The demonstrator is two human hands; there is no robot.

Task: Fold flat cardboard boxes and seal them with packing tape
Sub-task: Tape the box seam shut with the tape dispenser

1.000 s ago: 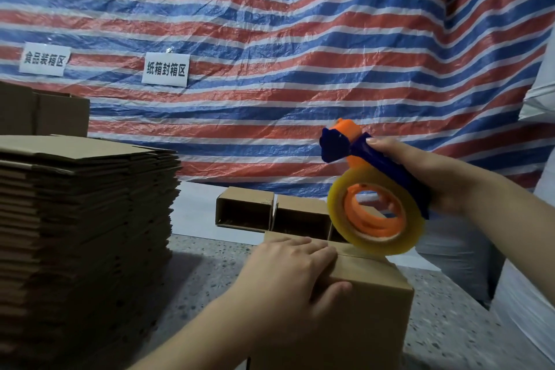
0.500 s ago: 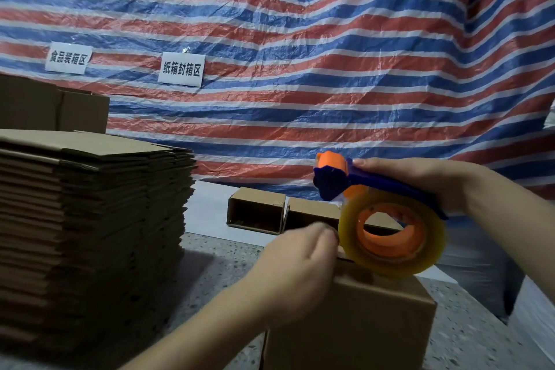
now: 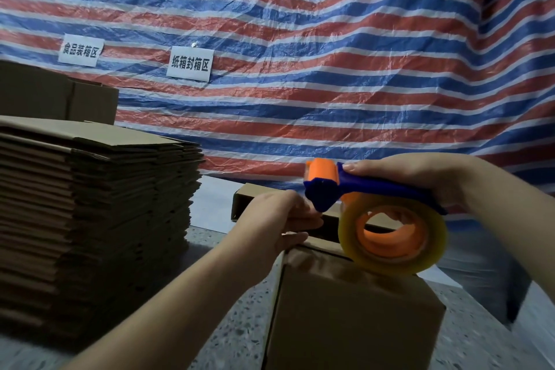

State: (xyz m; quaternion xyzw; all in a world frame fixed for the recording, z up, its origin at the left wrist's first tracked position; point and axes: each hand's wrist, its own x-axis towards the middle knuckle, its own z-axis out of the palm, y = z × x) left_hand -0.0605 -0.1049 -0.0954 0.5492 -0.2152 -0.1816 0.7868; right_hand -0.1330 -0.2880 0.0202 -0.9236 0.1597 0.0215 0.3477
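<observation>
The box (image 3: 345, 309) stands on the speckled table (image 3: 240, 324), with open surface to its left before the stack of flat cardboard (image 3: 90, 219). The left hand (image 3: 270, 225) curls over the box's far top edge, thumb on the top. The right hand (image 3: 420, 180) is clamped on the tape dispenser (image 3: 375, 219), whose roll rests on the box top, just right of the left fingers.

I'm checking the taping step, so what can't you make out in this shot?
- Head view: tape end at the dispenser mouth, hidden by the left hand.
- Box top seam, covered by the tape roll.
- Box bottom, cut off by the frame edge.
</observation>
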